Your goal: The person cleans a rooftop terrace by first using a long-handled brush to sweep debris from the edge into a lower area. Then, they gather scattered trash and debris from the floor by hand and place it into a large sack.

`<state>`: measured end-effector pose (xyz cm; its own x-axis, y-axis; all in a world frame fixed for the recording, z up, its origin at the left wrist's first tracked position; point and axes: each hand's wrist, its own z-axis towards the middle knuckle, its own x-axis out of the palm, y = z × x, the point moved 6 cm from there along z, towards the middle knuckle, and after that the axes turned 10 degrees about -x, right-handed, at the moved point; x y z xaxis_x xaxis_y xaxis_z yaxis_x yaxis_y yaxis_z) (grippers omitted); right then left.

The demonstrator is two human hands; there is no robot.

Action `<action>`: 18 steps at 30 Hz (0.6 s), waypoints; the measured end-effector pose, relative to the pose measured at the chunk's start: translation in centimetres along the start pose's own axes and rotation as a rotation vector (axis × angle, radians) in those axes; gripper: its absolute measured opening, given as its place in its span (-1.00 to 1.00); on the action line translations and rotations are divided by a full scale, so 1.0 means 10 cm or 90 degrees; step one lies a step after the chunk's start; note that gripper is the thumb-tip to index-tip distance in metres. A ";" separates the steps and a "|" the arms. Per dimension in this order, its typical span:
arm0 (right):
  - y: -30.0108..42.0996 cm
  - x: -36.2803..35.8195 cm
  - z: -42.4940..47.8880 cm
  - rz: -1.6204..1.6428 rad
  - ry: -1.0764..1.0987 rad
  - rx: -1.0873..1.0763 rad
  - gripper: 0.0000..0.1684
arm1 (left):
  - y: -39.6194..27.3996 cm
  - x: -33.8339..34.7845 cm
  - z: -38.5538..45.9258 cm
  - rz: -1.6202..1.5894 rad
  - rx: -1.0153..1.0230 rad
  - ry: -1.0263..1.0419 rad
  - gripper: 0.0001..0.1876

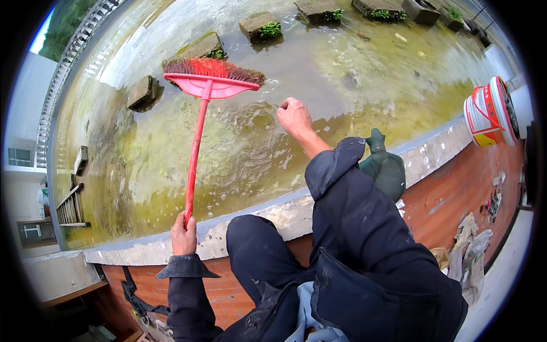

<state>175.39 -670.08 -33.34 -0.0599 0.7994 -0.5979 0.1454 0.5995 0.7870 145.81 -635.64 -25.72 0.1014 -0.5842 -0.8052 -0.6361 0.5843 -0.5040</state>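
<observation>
My left hand (183,235) grips the end of a broom's red handle (196,154). The broom's pink plastic head (211,85) is at the far end, its red and dark bristles (209,68) pointing away from me; whether they touch anything is unclear. Shallow greenish water (171,171) covers the concrete surface before me. Over this water, my right hand (295,115) is curled into a loose fist beside rings of ripples. Nothing shows in it, though its inner side is hidden. A dark green bottle-shaped object (384,171) stands by my right sleeve on the ledge.
A low concrete ledge (273,213) separates the water from the reddish floor (448,179). A labelled bucket (489,111) sits at right near crumpled plastic (470,243). Several concrete blocks (260,28) rise from the water. A small wooden ladder-like frame (72,205) lies left.
</observation>
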 end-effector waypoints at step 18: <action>0.62 0.69 -0.69 -0.034 0.234 -0.360 -0.68 | -1.01 -0.24 0.20 0.259 0.121 -0.175 -0.66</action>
<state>169.02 -660.60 -31.49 -0.3997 0.6694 -0.6262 -0.3999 0.4873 0.7762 153.51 -639.00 -19.28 0.0884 -0.1344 -0.9870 -0.5183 0.8399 -0.1608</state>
